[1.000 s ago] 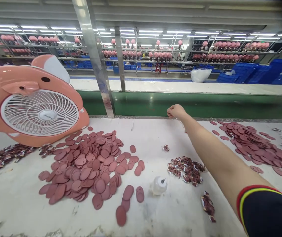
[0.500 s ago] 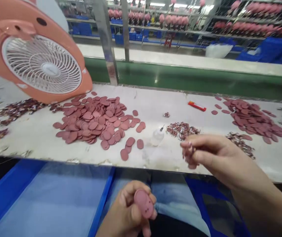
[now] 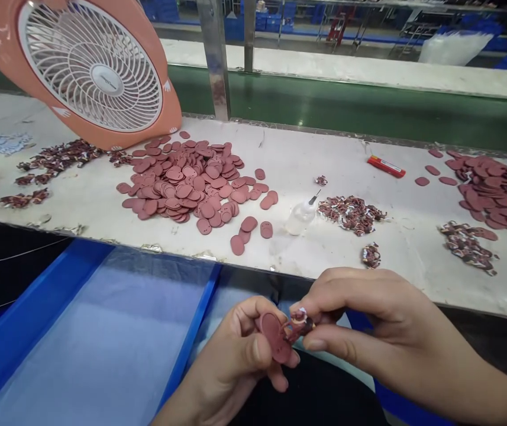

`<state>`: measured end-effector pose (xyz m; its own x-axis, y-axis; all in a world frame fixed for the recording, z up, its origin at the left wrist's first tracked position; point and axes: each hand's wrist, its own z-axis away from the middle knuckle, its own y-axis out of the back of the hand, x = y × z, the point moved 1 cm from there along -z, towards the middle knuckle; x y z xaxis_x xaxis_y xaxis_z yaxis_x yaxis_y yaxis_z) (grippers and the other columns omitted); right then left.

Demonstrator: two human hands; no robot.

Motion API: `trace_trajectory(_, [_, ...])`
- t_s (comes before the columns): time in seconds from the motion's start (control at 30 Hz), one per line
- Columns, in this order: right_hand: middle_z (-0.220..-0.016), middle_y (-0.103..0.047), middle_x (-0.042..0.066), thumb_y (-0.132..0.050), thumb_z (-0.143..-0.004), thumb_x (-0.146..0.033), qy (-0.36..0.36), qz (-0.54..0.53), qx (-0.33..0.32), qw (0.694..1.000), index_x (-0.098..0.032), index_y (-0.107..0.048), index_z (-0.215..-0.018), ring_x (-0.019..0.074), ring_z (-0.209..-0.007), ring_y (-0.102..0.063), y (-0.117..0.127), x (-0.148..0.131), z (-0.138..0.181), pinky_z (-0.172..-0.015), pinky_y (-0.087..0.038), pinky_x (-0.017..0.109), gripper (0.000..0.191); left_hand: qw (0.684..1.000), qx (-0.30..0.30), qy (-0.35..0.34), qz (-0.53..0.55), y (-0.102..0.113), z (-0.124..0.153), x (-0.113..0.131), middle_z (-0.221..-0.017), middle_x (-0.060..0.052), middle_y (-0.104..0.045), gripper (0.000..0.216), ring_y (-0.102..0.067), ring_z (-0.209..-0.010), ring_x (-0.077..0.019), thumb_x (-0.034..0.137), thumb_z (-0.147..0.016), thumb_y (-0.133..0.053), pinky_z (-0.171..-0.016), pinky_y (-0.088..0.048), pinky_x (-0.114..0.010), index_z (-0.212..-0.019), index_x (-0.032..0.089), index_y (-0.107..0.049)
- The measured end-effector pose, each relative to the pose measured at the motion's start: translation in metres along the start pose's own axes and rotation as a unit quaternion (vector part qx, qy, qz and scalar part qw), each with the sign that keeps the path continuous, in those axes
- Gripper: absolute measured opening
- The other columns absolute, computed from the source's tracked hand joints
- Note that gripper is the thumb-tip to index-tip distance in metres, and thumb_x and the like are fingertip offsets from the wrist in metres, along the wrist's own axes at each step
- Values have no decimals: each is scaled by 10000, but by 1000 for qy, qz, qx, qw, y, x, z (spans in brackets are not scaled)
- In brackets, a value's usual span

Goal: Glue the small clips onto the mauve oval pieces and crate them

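Pinching oval disc point(image 3: 275, 336) between thumb and fingers of left hand point(image 3: 235, 352); gripping small brown piece point(image 3: 300, 323) between thumb and fingers of right hand point(image 3: 371, 313). Both hands closed on their parts, close together, just off the near edge of the tabletop point(image 3: 310, 148). Brown piece right at face of disc; cannot tell whether touching or just in front.

Possible faults (judged): slipping or turning of disc, from a hold on a thin rim; bending or snagging of brown piece, from fine strands under a hard pinch; misplacement, from fingertips blocking the view; dropping of either part, from working above dark lap point(image 3: 319, 390) rather than over tabletop.

On tabletop, nearest right hand: small clump point(image 3: 371, 255), then larger brown heap point(image 3: 351, 214). Just left of heap, clear bottle point(image 3: 301, 218) with needle tip point(image 3: 314, 197) upward; pricking possible on a careless reach. Red stick point(image 3: 385, 167) farther back. Large disc pile point(image 3: 191, 186) left of bottle; second disc pile point(image 3: 497, 192) far right. Behind large pile, orange fan point(image 3: 106, 80); scattering possible if blowing, blade motion unclear. Near edge worn, peeling.

Beyond: metal post point(image 3: 215, 59), green strip point(image 3: 346, 106), pale ledge point(image 3: 324, 64), translucent bag point(image 3: 452, 48). Below left: blue bin point(image 3: 26, 331), plastic-lined.
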<state>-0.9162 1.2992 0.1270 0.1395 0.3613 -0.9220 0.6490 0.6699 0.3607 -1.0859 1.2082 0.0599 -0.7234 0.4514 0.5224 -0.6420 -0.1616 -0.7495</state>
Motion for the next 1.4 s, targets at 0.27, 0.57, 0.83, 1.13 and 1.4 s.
trace_trajectory(0.27, [-856, -723, -58, -686, -909, -182, 8, 37, -23, 999, -248, -696, -1009, 36, -747, -672, 0, 4, -1, -703, -497, 108, 120, 1000, 3, 7, -5, -2, -4, 2, -613, 9, -640, 397, -591, -559, -78, 460, -582, -904, -474, -488, -127, -659, 165, -649])
trace_trajectory(0.57, [-822, -718, -68, -683, -888, -108, 26, 73, -34, 996, -219, -686, -962, 24, -715, -654, 4, -2, -3, -690, -475, 111, 134, 1000, 6, 12, 6, -2, -7, 1, -602, 8, -639, 374, -594, -540, -66, 423, -610, -900, -464, -505, -117, -645, 154, -642])
trace_trajectory(0.83, [-793, -708, -68, -670, -892, -123, -4, 60, -43, 997, -215, -682, -924, 22, -688, -649, 3, 0, -4, -661, -473, 116, 98, 999, 28, 19, 15, -2, -8, -1, -604, 18, -629, 400, -572, -519, -56, 454, -583, -903, -465, -501, -115, -641, 153, -646])
trace_trajectory(1.13, [-792, -710, -71, -675, -884, -118, -17, 61, -47, 997, -223, -680, -918, 29, -688, -654, 3, 1, -3, -658, -482, 124, 110, 999, 34, 24, 12, -2, -9, -2, -618, 12, -640, 418, -557, -499, -46, 470, -581, -899, -461, -495, -112, -619, 149, -634])
trace_trajectory(1.4, [-824, -722, -67, -649, -900, -98, -9, 58, -71, 996, -231, -687, -961, 37, -725, -661, 7, -1, -5, -693, -489, 137, 151, 999, 24, 25, 15, -5, -8, -1, -613, 18, -617, 410, -578, -543, -58, 475, -588, -894, -456, -497, -106, -626, 149, -649])
